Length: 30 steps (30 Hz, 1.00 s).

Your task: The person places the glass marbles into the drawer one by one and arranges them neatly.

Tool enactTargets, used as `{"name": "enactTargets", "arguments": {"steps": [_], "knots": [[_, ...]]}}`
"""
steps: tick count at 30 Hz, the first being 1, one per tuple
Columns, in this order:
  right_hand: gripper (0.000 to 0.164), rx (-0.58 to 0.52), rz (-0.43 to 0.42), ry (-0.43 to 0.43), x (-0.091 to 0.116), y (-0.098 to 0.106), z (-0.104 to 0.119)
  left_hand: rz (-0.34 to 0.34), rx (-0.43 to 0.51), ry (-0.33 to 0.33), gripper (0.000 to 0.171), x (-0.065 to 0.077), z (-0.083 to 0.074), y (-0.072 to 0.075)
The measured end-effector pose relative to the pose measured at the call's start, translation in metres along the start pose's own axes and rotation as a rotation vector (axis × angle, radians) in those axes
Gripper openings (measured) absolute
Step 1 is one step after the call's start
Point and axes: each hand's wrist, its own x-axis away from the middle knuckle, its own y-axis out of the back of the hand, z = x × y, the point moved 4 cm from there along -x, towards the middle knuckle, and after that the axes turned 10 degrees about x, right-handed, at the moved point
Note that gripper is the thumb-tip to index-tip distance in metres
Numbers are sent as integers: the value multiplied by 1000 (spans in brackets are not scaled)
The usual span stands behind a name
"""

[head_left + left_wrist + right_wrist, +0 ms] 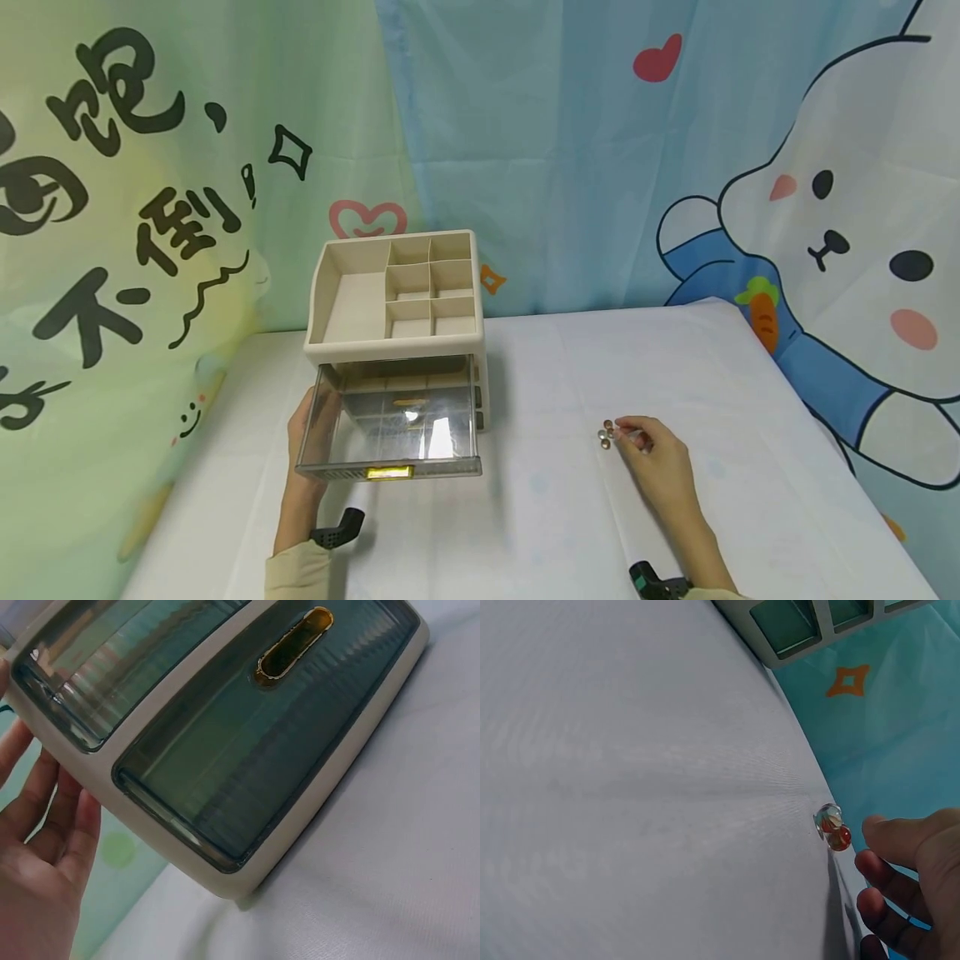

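A cream desktop organizer point(396, 343) stands on the table with its transparent top drawer point(405, 425) pulled out. My left hand point(303, 425) rests against the organizer's left side, partly seen through the drawer. In the left wrist view, the fingers of that left hand point(45, 832) lie along the side beside smoky drawer fronts point(255, 742). Several small glass marbles point(604, 437) sit together on the cloth to the right. My right hand point(660, 467) is at them with bent fingers; in the right wrist view its thumb stands just apart from reddish clear marbles point(832, 825).
Divided compartments point(431, 283) form the organizer's top. A gold handle point(390, 472) marks the drawer's front edge. White cloth point(547, 517) covers the table. Behind hangs a printed curtain point(525, 167) with a large cartoon figure on the right.
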Motion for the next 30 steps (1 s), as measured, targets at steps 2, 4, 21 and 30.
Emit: {"name": "enactTargets", "arguments": {"steps": [2,4,21,30], "knots": [[21,15,-4,5,0,-1,0,-19,31,-6,33,0,0,0],[21,28,-4,8,0,-2,0,-44,41,-15,29,-1,1,0],[18,99,35,16,0,-7,3,-6,120,-15,26,-1,53,22],[18,122,31,9,-2,-7,3,4,-284,83,48,4,65,26]]}}
